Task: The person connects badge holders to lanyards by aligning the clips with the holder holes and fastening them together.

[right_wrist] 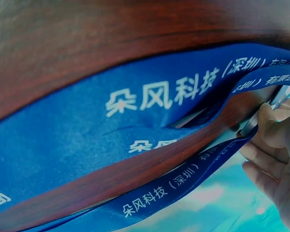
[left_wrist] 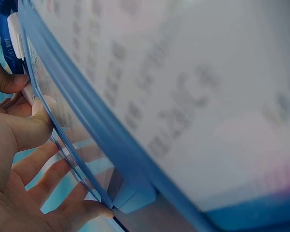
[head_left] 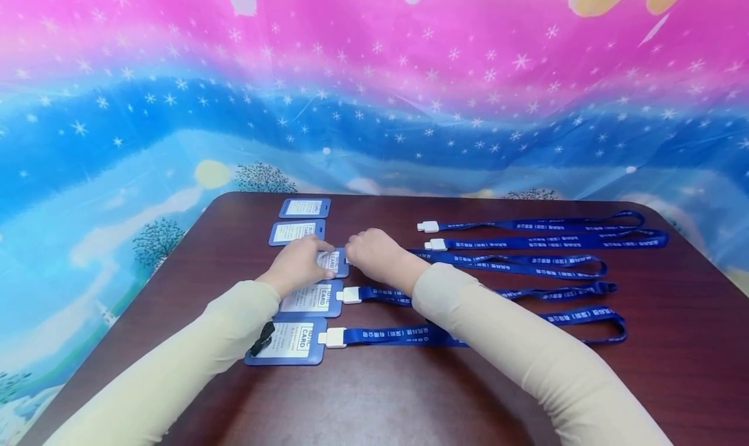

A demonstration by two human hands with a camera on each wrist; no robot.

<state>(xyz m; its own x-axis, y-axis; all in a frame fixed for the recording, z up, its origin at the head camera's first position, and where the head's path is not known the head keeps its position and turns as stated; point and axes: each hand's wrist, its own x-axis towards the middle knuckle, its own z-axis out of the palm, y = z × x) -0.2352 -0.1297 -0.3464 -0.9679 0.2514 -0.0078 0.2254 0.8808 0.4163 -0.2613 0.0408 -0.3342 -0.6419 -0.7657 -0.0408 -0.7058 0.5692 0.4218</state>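
Observation:
In the head view my left hand [head_left: 295, 264] grips a blue-framed badge holder [head_left: 339, 264], the middle one of a column, lying on the table. My right hand [head_left: 380, 256] is at that holder's right end and pinches the clip end of a blue lanyard [head_left: 468, 262]; the clip itself is hidden by the fingers. In the left wrist view the thumb and fingers of the left hand [left_wrist: 19, 179] lie along the holder's edges. The right wrist view has the right hand [right_wrist: 280, 150] at the end of the lanyard strap [right_wrist: 169, 188].
Nearer me, two badge holders [head_left: 316, 300] [head_left: 287, 354] have white lanyard clips [head_left: 351, 295] [head_left: 335, 337] at their right ends. Farther back lie two more holders [head_left: 304, 208] [head_left: 296, 232]. Two lanyards [head_left: 538, 225] [head_left: 550, 240] lie apart from them at right on the brown table [head_left: 351, 400].

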